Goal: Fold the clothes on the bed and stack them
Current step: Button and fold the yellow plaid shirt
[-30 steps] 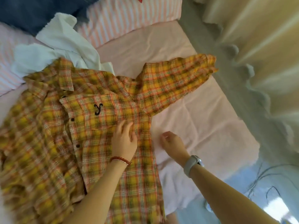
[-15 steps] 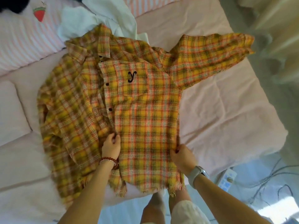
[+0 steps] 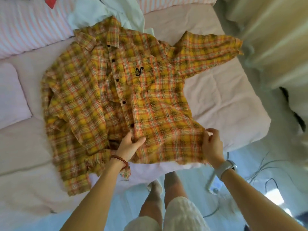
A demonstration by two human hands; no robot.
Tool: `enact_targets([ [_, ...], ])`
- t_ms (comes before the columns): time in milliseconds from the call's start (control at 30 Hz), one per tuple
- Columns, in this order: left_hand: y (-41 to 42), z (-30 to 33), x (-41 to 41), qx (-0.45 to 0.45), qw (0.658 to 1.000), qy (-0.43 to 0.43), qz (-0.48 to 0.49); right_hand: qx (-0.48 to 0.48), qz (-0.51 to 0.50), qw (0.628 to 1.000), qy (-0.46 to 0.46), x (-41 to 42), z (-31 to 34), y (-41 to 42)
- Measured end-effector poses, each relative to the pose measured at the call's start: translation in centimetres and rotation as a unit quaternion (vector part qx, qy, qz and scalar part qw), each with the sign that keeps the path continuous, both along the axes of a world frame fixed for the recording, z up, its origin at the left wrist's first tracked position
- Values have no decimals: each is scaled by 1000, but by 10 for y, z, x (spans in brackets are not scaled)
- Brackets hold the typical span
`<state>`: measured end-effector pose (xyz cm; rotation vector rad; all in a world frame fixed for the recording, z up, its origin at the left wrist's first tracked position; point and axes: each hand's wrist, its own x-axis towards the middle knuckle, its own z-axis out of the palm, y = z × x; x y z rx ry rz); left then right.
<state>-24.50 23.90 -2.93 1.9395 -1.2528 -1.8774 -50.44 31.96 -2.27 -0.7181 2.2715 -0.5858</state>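
On the pink bed (image 3: 225, 100) the yellow plaid shirt (image 3: 116, 90) lies front up, collar toward the striped pillows (image 3: 30, 30), just in front of a white garment (image 3: 103, 12); our left hand (image 3: 128, 147) pinches the placket near the hem, and our right hand (image 3: 211, 147) grips the hem's outer corner; we judge this the flattening step; we should draw the panel taut and level, line the button edges up, and smooth the rumpled left side before folding.
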Motion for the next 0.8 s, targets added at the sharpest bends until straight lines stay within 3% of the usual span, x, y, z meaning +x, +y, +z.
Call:
enact_targets([
  [133, 28, 0, -2, -25, 998, -24, 53, 34, 77, 996, 40, -20, 5, 10],
  [267, 50, -4, -7, -38, 977, -209, 0, 115, 79, 979, 151, -18, 0, 18],
  [400, 63, 0, 9, -134, 953, -272, 21, 212, 159, 945, 191, 7, -5, 25],
  [467, 70, 4, 24, -225, 914, -337, 23, 185, 211, 941, 191, 33, -6, 27],
  [533, 74, 4, 44, -260, 883, -390, 31, 145, 278, 933, 177, 63, -8, 28],
  [667, 66, -6, 90, -143, 917, -371, 4, 73, 389, 912, 106, 120, -12, 26],
  [800, 62, -11, 119, -174, 920, -344, -72, 12, 458, 888, 30, 164, -13, 21],
])
